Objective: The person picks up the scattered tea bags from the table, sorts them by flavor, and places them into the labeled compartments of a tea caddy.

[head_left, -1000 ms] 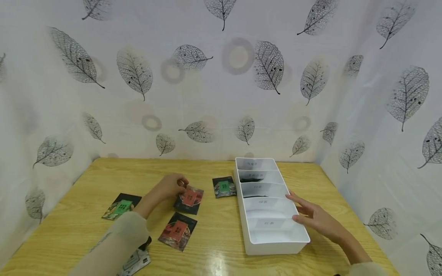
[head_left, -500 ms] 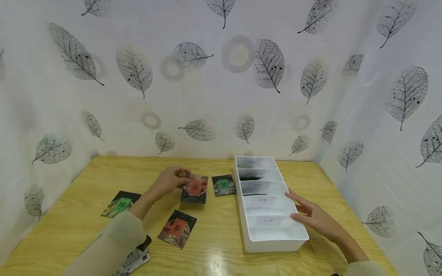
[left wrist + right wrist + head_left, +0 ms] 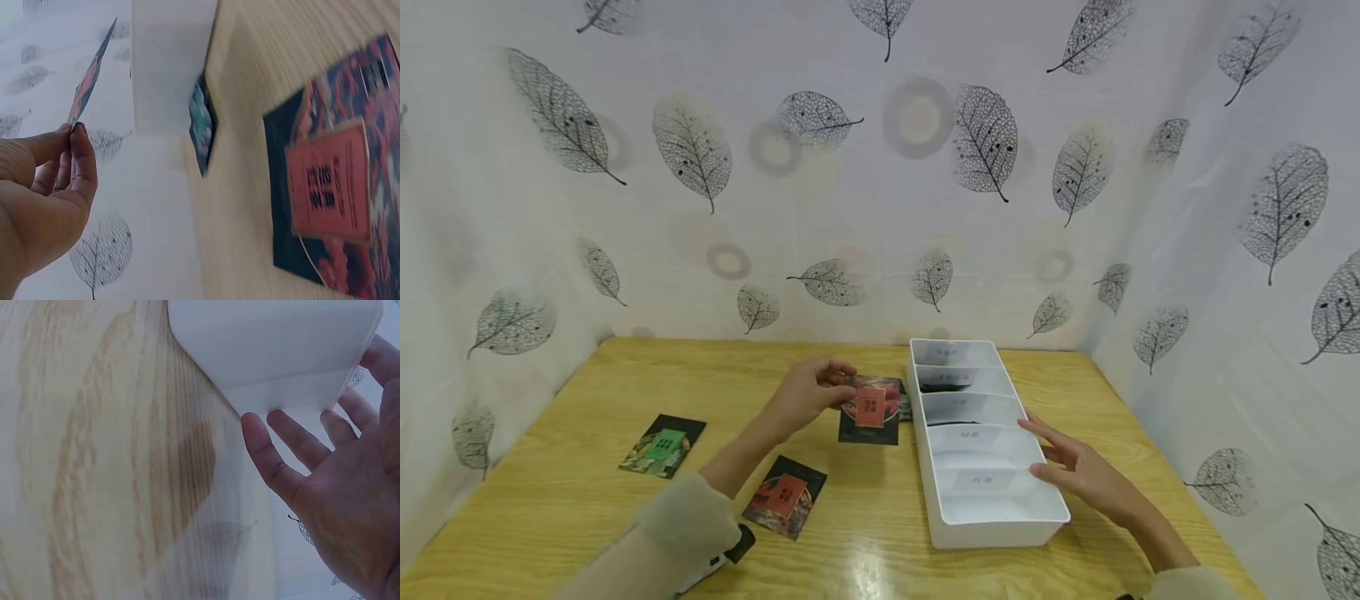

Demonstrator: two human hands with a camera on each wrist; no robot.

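Note:
My left hand [image 3: 801, 400] pinches a black tea sachet with a red label [image 3: 870, 408] by its edge, between thumb and fingers. In the left wrist view that sachet [image 3: 87, 84] stands raised and nearly edge-on. It overlaps a green-labelled sachet [image 3: 906, 402] lying beside the white divided box [image 3: 988, 536]. Another red-labelled sachet [image 3: 785, 497] lies flat on the table, nearer to me. On the box's right side rests my right hand [image 3: 1090, 479]; the right wrist view shows its fingertips [image 3: 253, 422] at the box wall, fingers spread.
A second green-labelled sachet [image 3: 664, 447] lies to the left of my left forearm. Part of a silvery packet [image 3: 706, 573] shows from beneath the left sleeve. The box has several labelled compartments, with dark edges visible in two. Behind the wooden table [image 3: 880, 567] hangs a leaf-patterned curtain [image 3: 880, 208].
My left hand has picked the red-labelled sachet up off the table and carried it right toward the box, now partly covering the green-labelled one. The right hand has stayed at the box.

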